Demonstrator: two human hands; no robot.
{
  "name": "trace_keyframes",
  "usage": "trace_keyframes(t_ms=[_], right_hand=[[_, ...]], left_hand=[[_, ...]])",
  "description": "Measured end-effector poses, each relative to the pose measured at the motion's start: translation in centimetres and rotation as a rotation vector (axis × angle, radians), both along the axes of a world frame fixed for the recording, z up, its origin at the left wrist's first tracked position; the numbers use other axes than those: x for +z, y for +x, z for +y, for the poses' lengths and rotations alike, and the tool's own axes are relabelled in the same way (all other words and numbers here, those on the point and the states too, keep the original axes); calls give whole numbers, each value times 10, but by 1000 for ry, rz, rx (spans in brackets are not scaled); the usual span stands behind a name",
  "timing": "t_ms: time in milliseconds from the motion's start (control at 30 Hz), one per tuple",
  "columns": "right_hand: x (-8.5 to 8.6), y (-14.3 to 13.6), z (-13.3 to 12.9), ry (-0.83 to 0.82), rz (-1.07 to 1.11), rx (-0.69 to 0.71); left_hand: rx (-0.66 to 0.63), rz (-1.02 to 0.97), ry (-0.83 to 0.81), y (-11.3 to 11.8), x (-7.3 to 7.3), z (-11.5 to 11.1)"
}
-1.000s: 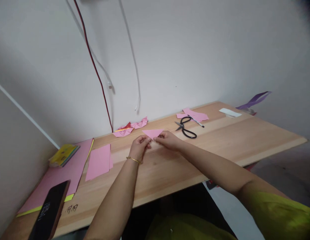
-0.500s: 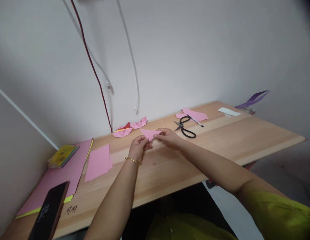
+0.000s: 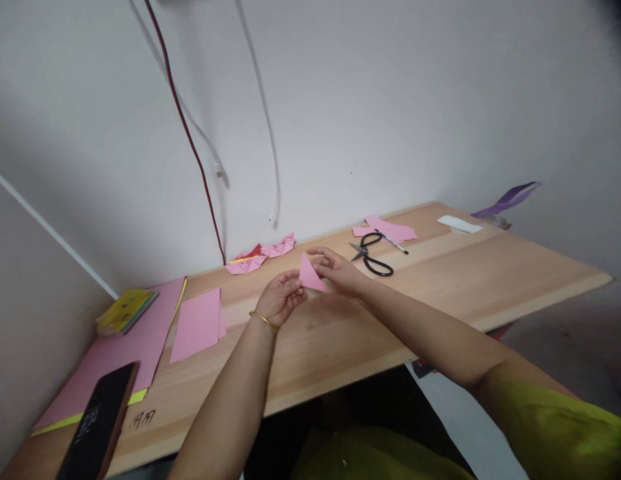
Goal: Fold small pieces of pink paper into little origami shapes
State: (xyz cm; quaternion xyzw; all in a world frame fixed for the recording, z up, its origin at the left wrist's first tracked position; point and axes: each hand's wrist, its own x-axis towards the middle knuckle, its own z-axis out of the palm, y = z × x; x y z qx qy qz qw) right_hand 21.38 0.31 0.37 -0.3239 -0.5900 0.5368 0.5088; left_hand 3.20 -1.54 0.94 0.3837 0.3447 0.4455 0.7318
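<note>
A small pink paper triangle (image 3: 311,274) is held above the wooden table (image 3: 340,347), one point upward. My left hand (image 3: 281,293), with a gold bangle at the wrist, pinches its left edge between thumb and fingers. At the triangle's right side is my right hand (image 3: 336,268), fingers bent and partly apart, the thumb near the paper; whether it grips the paper is unclear. Folded pink paper pieces (image 3: 246,265) lie behind my left hand, beside a red one.
Black-handled scissors (image 3: 372,254), a pen (image 3: 393,243) and pink scraps (image 3: 401,231) lie right of my hands. Pink sheets (image 3: 196,325), a yellow packet (image 3: 125,311) and a phone (image 3: 97,423) are on the left. A white strip (image 3: 459,224) lies at the back right.
The pink triangle has turned, so one point now faces up. My right hand's fingers have loosened and spread, and my left hand has rotated, showing more of its fingers.
</note>
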Motion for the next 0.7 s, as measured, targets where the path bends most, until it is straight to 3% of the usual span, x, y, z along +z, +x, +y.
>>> trace_keyframes(t_ms=[200,533,700], right_hand=[[5,2,-1,8,-93,-54],[10,1,-6,89,-229,-18],[12,1,-9,74,-336,-9]], left_hand=[[193,-13,-26,1,-5,7],[199,11,-25,4,-3,5],[275,52,19,5,-4,6]])
